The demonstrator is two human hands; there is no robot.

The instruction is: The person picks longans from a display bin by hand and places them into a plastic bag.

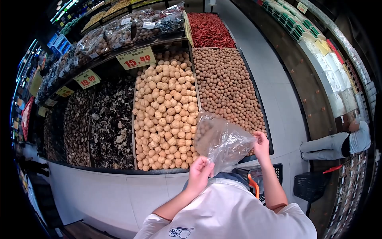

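Note:
A clear plastic bag (225,139) is stretched between my two hands in front of my body. My left hand (200,171) pinches its lower left edge, with the thumb against the fingers. At the bag's right corner, my right hand (261,145) grips the film between thumb and fingertips. Behind the bag lie a bin of pale walnuts (167,107) and a bin of small round brown dried fruits (227,79), partly seen through the film. Neither hand touches the bins.
Dried red chillies (209,30) fill the far bin; dark dried fungus (113,119) lies left. Bagged goods (131,28) sit on a shelf above a price sign (136,58). A black basket (254,175) is by my right side. Another person (338,143) stands at the right shelves.

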